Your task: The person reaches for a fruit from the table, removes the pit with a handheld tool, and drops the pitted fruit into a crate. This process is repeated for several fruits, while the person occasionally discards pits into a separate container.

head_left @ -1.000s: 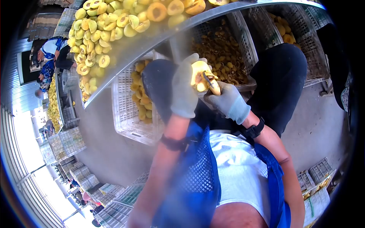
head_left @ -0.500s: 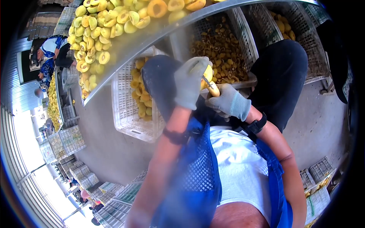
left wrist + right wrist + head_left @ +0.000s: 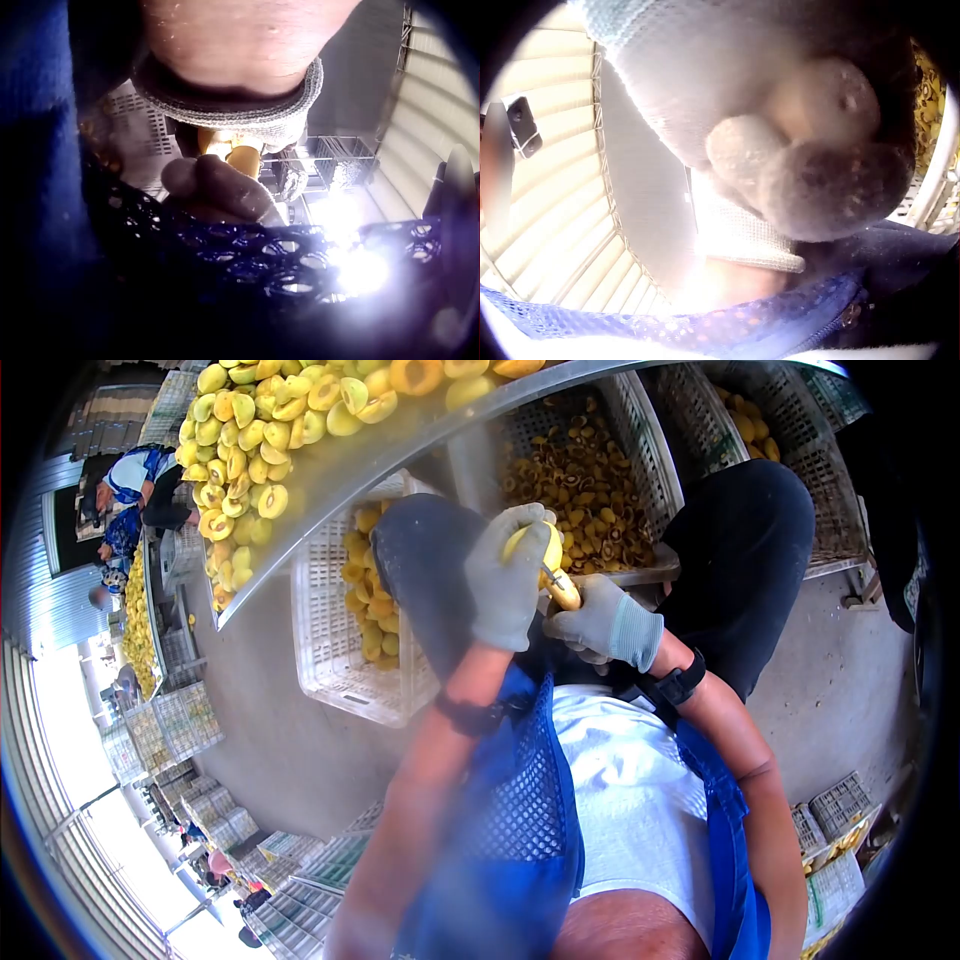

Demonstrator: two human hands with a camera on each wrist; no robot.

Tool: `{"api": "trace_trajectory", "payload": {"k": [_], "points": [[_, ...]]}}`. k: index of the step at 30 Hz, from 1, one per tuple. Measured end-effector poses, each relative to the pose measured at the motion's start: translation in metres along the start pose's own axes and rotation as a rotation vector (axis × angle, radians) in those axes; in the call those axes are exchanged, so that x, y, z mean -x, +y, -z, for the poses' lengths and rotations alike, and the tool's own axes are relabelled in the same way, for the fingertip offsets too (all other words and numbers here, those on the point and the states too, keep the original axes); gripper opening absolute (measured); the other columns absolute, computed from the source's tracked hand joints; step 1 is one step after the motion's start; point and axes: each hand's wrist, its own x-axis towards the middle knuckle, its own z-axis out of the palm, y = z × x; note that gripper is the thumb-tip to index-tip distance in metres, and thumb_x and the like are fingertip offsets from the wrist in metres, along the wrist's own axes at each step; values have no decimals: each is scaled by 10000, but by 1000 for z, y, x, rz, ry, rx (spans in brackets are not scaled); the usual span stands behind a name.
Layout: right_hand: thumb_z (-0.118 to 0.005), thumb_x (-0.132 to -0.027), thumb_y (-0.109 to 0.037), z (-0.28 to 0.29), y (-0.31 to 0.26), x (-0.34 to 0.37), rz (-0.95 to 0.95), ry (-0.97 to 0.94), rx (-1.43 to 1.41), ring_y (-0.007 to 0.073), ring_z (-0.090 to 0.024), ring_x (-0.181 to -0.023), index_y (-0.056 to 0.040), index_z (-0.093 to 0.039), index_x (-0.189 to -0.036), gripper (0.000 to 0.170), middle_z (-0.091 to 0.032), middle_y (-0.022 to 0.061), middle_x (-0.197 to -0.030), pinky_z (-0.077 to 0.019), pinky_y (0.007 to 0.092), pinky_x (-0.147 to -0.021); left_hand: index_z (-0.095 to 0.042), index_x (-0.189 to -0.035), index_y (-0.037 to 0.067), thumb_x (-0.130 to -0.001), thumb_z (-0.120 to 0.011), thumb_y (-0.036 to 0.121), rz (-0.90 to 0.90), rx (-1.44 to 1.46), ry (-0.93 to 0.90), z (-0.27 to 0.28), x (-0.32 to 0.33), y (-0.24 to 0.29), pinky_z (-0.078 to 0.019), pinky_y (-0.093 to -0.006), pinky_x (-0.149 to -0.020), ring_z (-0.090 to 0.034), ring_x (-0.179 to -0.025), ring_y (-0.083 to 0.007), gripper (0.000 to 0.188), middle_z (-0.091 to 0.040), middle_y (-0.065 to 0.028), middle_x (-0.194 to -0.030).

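Note:
In the head view the gloved left hand (image 3: 505, 582) grips a yellow fruit piece (image 3: 553, 548) above the lap. Just right of it, the gloved right hand (image 3: 608, 624) is curled round a small tool with a tan handle (image 3: 565, 592); its thin metal end touches the fruit. The left wrist view shows the left glove's cuff (image 3: 225, 116) and something yellow (image 3: 244, 160) partly hidden beyond it. Curled gloved fingers (image 3: 821, 187) fill much of the right wrist view, where the tool is hidden.
A metal-edged table (image 3: 330, 510) heaped with halved fruit (image 3: 240, 450) stands in front. Below are a white crate (image 3: 375, 710) of fruit by the left knee and a crate (image 3: 660, 480) of small dark-centred pieces between the knees. Other people (image 3: 130, 480) sit far left.
The left hand has turned, so the fruit's cut inner face no longer shows and its smooth yellow side does. Both hands stay close together, the tool still against the fruit.

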Motion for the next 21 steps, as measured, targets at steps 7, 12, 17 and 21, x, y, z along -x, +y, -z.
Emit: {"api": "trace_trajectory", "payload": {"k": [7, 12, 17, 21], "points": [[-686, -860, -67, 4, 4, 4, 22, -108, -161, 76, -457, -396, -21, -574, -953, 152, -524, -17, -602, -345, 238, -331, -652, -1188, -5, -843, -697, -26, -96, -32, -98, 6, 4, -4, -554, -264, -823, -667, -961, -133, 349, -687, -63, -1120], [-672, -858, -60, 2, 9, -1, 35, -33, -17, 76, -468, -407, -25, -582, -959, 140, -525, -18, -595, -355, 238, -344, -641, -1211, 3, -813, -724, -24, -106, -44, -150, 11, 6, -4, -553, -267, -845, -668, -977, -140, 407, -671, -67, -1164], [-665, -858, -50, -1, 4, 5, 58, -10, 14, 74, -461, -405, -32, -585, -961, 132, -515, -30, -590, -349, 235, -353, -628, -1234, 12, -812, -730, -11, -150, -130, -158, 14, 8, -2, -547, -267, -858, -654, -998, -138, 435, -664, -63, -1167], [-674, -884, -120, 0, 1, 11, 94, -122, -179, 104, -453, -372, -38, -573, -814, 148, -478, -11, -532, -340, 266, -325, -575, -1235, 0, -802, -732, -23, -95, -78, -121, 8, 12, 0, -541, -309, -900, -620, -1046, -188, 461, -611, -114, -1201]]}}
